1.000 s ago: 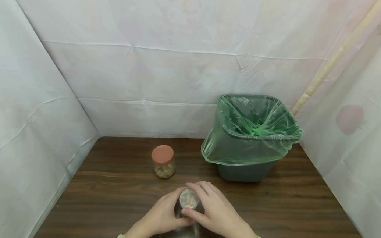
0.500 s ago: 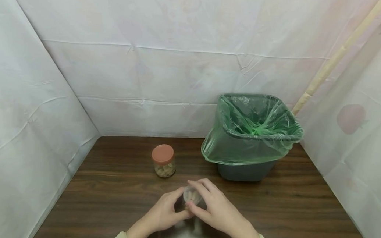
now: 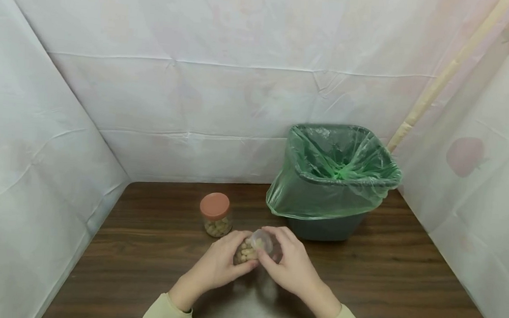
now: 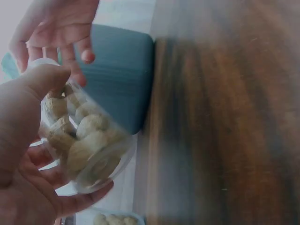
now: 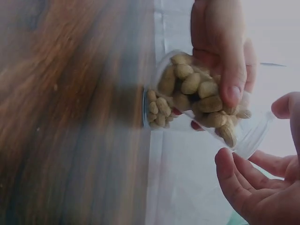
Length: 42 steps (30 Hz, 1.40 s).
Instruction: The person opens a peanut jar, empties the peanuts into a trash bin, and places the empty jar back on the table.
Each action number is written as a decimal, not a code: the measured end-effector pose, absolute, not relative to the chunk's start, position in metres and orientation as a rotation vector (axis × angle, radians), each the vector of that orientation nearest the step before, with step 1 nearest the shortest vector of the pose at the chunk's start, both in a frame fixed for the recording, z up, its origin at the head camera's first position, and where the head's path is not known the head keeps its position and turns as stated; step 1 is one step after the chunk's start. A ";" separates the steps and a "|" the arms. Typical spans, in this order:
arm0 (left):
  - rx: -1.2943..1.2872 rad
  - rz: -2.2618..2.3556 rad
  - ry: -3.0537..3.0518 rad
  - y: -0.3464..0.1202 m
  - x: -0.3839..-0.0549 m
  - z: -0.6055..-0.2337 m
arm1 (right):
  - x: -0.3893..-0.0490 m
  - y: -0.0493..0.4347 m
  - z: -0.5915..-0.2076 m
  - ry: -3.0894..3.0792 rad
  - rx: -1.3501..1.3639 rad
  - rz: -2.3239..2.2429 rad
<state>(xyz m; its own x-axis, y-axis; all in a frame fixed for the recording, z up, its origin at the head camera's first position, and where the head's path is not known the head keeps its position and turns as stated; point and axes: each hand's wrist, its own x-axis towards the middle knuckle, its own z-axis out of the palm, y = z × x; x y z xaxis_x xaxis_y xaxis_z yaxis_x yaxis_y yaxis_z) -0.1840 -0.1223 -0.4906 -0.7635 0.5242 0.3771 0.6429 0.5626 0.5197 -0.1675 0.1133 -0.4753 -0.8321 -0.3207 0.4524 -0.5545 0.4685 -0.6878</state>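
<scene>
1. The left hand [image 3: 220,265] holds a small clear jar of peanuts [image 3: 250,247] above the wooden table [image 3: 405,288]; thumb and fingers are curled round its body; the jar is tilted, with its open mouth turned toward the right hand [image 3: 289,267].
2. The right hand is at the mouth of the jar; its fingers [image 5: 234,183] are bent loosely and near the rim; I cannot tell if they touch it or hold anything.
3. A second jar with a salmon lid [image 3: 215,215] stands upright on the table, just behind the left hand; it also contains peanuts.
4. A grey bin with a green bag [image 3: 333,179] stands at the back right, near the white sheet wall [image 3: 197,91].
</scene>
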 end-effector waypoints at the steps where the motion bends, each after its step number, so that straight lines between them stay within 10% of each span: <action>1: -0.980 -0.952 -2.611 -0.122 -0.186 -0.490 | -0.168 0.113 -0.476 -2.452 0.733 1.311; 42: -0.917 -0.486 -2.505 -0.122 -0.193 -0.500 | -0.169 0.102 -0.494 -2.524 0.489 1.441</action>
<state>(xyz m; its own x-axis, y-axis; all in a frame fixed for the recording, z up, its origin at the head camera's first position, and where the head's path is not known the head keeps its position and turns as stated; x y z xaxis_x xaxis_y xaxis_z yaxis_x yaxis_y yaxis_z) -0.1931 -0.1215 -0.5004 -0.6907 0.5217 0.5007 0.6712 0.7202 0.1755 -0.1693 0.1018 -0.4938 -0.9266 -0.1873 0.3260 -0.3760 0.4718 -0.7976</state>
